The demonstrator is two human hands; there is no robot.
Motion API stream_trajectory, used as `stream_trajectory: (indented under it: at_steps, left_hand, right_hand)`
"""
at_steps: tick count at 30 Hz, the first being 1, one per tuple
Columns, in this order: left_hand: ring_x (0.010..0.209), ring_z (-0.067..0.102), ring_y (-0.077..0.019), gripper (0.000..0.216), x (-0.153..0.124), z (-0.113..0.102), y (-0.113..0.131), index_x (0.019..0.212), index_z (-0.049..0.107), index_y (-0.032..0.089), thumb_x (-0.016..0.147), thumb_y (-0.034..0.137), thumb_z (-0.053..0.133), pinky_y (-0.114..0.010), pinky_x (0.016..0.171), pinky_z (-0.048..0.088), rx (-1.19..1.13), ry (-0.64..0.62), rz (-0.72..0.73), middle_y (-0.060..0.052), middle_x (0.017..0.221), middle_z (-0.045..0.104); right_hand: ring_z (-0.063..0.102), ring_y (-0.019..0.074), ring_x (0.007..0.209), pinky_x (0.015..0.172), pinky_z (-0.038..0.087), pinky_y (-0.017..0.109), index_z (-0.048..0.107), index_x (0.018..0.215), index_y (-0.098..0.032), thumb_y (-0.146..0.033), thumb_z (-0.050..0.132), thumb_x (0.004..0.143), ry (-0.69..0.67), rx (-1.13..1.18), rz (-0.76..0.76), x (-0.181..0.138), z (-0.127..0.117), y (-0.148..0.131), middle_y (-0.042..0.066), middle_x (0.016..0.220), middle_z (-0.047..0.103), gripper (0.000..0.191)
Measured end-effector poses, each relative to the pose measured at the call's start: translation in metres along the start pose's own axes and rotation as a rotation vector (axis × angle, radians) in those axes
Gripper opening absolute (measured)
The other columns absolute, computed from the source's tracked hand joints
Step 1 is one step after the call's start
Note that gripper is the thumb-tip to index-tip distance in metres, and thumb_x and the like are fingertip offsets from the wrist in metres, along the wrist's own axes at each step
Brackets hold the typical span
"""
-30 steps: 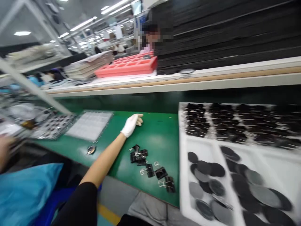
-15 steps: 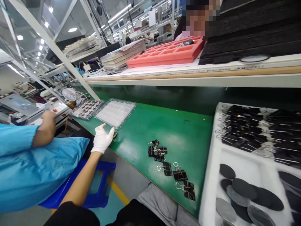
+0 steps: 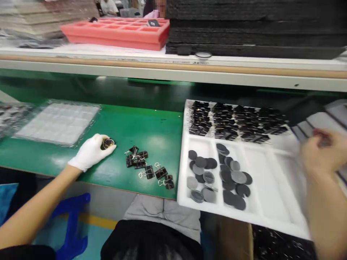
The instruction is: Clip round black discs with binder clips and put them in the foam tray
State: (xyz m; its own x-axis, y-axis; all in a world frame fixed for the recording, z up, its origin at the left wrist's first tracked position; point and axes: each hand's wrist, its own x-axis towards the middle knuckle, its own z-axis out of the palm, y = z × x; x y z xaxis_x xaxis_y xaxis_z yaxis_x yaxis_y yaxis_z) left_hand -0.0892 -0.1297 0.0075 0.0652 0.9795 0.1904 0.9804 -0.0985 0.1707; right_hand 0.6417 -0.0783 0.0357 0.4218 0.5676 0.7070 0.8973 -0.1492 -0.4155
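My left hand [image 3: 92,151], in a white glove, is closed around a small round black part [image 3: 108,143] with a gold-coloured middle and a light rim, just above the green table. Right of it, several black binder clips [image 3: 148,172] with wire handles lie loosely grouped. At the far right is my bare right hand [image 3: 324,153], its fingers curled and smeared by motion, close to some grey and white slab-like pieces [image 3: 320,122]. Whether it holds anything is not clear. Between the hands, a white tray [image 3: 271,180] has rows of black binder clips and several dark round discs [image 3: 230,177] in its compartments.
A clear plastic tray [image 3: 58,122] lies on the green table [image 3: 159,126] at left. Above runs a shelf edge [image 3: 135,70] carrying a red foam tray [image 3: 116,36] and stacked black foam [image 3: 244,29]. A blue stool [image 3: 72,224] stands below at left.
My view has swung right, bringing my right hand and the whole white tray into sight. My left hand now has the round part in its fingers, nearer the binder clips. The neighbouring person has mostly left view.
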Motion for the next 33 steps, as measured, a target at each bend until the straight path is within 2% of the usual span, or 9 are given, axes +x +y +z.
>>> stream_trajectory:
  at_steps: [2,4,8,11,15,19,22,28,33]
  left_hand:
    - [0.092,0.069,-0.0287,0.050,0.032,0.008,0.010,0.112,0.067,0.020,0.086,0.062,0.059,-0.040,0.084,0.055,-0.015,-0.032,0.029,-0.012,0.106,0.070]
    - [0.093,0.070,-0.0279,0.051,0.064,0.016,0.026,0.115,0.067,0.018,0.089,0.061,0.057,-0.039,0.085,0.055,-0.012,-0.079,0.070,-0.012,0.110,0.071]
    - [0.097,0.070,-0.0242,0.056,0.117,0.032,0.074,0.126,0.067,0.015,0.099,0.058,0.044,-0.037,0.090,0.054,0.018,-0.096,0.220,-0.012,0.124,0.065]
    - [0.094,0.071,-0.0236,0.052,0.140,0.042,0.104,0.127,0.067,0.017,0.096,0.056,0.052,-0.035,0.088,0.053,-0.021,-0.114,0.357,-0.012,0.125,0.064]
    - [0.100,0.070,-0.0282,0.058,0.144,0.046,0.112,0.137,0.063,0.020,0.094,0.059,0.056,-0.036,0.086,0.051,-0.073,-0.132,0.470,-0.013,0.126,0.065]
    - [0.107,0.068,-0.0321,0.078,0.139,0.044,0.103,0.153,0.047,0.018,0.089,0.060,0.062,-0.037,0.087,0.049,-0.144,-0.160,0.497,-0.015,0.128,0.065]
    - [0.104,0.068,-0.0316,0.075,0.139,0.044,0.101,0.152,0.049,0.018,0.090,0.057,0.061,-0.037,0.088,0.048,-0.149,-0.189,0.475,-0.015,0.124,0.066]
    - [0.099,0.067,-0.0305,0.055,0.140,0.047,0.105,0.128,0.069,0.020,0.093,0.061,0.059,-0.038,0.085,0.045,-0.122,-0.178,0.516,-0.013,0.111,0.068]
    - [0.095,0.069,-0.0287,0.047,0.139,0.046,0.105,0.119,0.071,0.020,0.093,0.058,0.058,-0.036,0.076,0.045,-0.091,-0.138,0.524,-0.010,0.102,0.069]
  right_hand:
    - [0.076,0.0433,0.092,0.077,0.058,0.058,0.081,0.114,-0.016,-0.048,0.057,0.093,0.158,0.145,0.029,-0.001,-0.020,-0.021,0.031,0.095,0.076,0.045]
    - [0.077,0.0371,0.088,0.077,0.061,0.054,0.079,0.114,-0.021,-0.047,0.059,0.094,0.077,0.324,-0.081,-0.015,-0.039,-0.062,0.023,0.097,0.077,0.038]
    - [0.073,0.0323,0.100,0.089,0.061,0.054,0.073,0.117,-0.038,-0.041,0.061,0.097,-0.708,0.395,-0.492,-0.064,-0.065,-0.163,0.008,0.110,0.077,0.024]
    - [0.070,0.0371,0.105,0.090,0.058,0.060,0.074,0.118,-0.033,-0.036,0.065,0.094,-0.958,0.280,-0.689,-0.098,-0.058,-0.208,0.010,0.115,0.075,0.026]
    - [0.073,0.0321,0.100,0.088,0.060,0.052,0.076,0.114,-0.030,-0.030,0.063,0.096,-1.199,0.275,-0.783,-0.111,-0.039,-0.214,0.008,0.112,0.077,0.023]
    - [0.077,0.0302,0.097,0.082,0.062,0.048,0.075,0.115,-0.037,-0.037,0.052,0.101,-1.172,0.338,-0.638,-0.098,-0.036,-0.211,0.001,0.111,0.079,0.027]
    - [0.077,0.0288,0.081,0.068,0.062,0.046,0.075,0.111,-0.040,-0.046,0.052,0.101,-1.062,0.356,-0.433,-0.092,-0.026,-0.238,0.000,0.101,0.080,0.027]
    - [0.073,0.0211,0.065,0.068,0.061,0.037,0.076,0.107,-0.025,-0.035,0.056,0.100,-1.194,0.598,-0.195,-0.119,0.057,-0.341,0.001,0.076,0.075,0.024]
    - [0.073,0.0171,0.063,0.061,0.061,0.028,0.064,0.100,-0.018,-0.016,0.063,0.097,-1.339,0.701,0.233,-0.133,0.112,-0.387,0.001,0.069,0.069,0.003]
